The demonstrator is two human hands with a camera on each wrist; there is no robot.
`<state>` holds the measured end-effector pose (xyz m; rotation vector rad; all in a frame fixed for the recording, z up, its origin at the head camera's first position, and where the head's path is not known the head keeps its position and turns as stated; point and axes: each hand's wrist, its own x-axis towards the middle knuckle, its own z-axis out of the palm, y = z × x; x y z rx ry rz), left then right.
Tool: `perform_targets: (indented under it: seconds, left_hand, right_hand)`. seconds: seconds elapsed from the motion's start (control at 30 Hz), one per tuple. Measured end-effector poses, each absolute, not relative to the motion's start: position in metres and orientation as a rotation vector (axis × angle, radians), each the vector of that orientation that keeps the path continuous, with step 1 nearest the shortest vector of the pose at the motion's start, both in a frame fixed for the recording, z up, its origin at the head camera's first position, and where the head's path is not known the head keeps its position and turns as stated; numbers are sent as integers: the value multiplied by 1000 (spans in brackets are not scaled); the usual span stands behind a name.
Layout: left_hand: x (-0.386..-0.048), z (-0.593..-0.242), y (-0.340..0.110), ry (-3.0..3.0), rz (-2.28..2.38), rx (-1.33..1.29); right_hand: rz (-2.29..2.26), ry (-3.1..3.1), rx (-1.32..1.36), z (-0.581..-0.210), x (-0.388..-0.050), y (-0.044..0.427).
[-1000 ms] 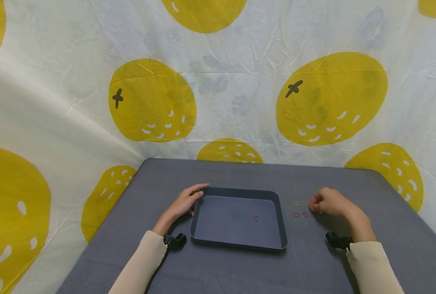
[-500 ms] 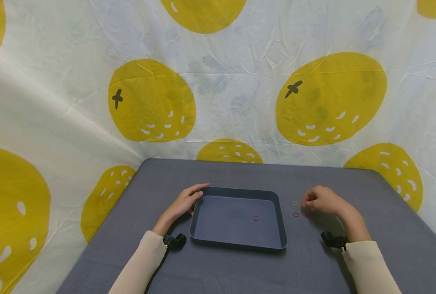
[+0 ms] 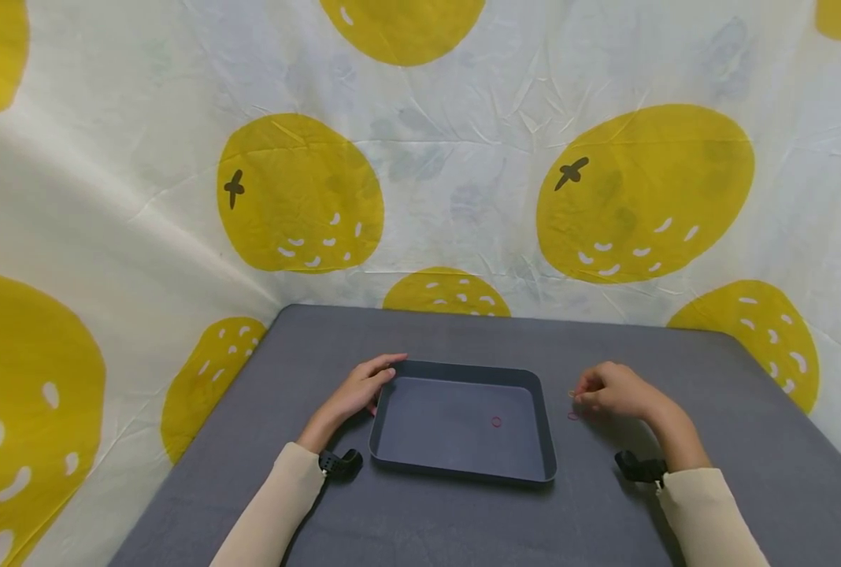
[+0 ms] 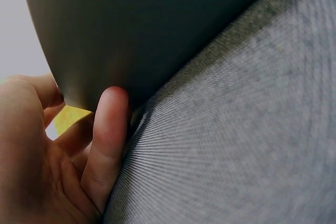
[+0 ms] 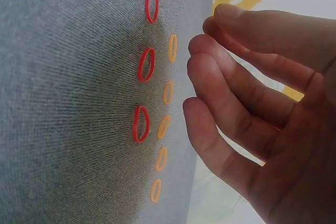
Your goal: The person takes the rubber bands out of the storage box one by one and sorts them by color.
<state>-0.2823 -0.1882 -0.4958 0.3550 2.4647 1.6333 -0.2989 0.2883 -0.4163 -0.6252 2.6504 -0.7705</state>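
A dark grey rectangular tray [image 3: 463,472] lies on the cloth-covered table, with one red rubber band [image 3: 496,422] inside. My left hand [image 3: 355,391] grips its far left corner, and in the left wrist view a fingertip [image 4: 113,103] presses the outer wall. To the right of the tray, my right hand [image 3: 619,390] hovers over loose rubber bands, fingers loosely bent and thumb near the index finger. Nothing shows between them. The right wrist view has three red bands [image 5: 146,64] in one row and several orange bands [image 5: 168,92] in another, beside the fingertips.
Grey cloth [image 3: 420,520] covers the table. Behind it hangs a white curtain [image 3: 456,197] printed with large yellow fruit. A black wrist camera [image 3: 341,465] sits on the left wrist, and another wrist camera [image 3: 640,468] on the right.
My right hand has shifted left along the rows of bands, covering more of them in the head view. The left hand and the tray stay in place.
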Motion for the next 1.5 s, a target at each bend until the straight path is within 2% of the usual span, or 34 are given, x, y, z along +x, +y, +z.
perform_targets:
  seconds: [0.2, 0.37, 0.6, 1.5]
  left_hand:
    - [-282, -495, -189, 2442, 1623, 353]
    - [-276, -481, -187, 2422, 1610, 350]
    - [-282, -498, -190, 2467, 1629, 338]
    - [-285, -495, -187, 2481, 1635, 339]
  right_hand:
    - [-797, 2624, -640, -416, -299, 286]
    - [-798, 2609, -644, -415, -300, 283]
    - [-793, 2580, -649, -415, -303, 279]
    - [-849, 2533, -744, -415, -303, 272]
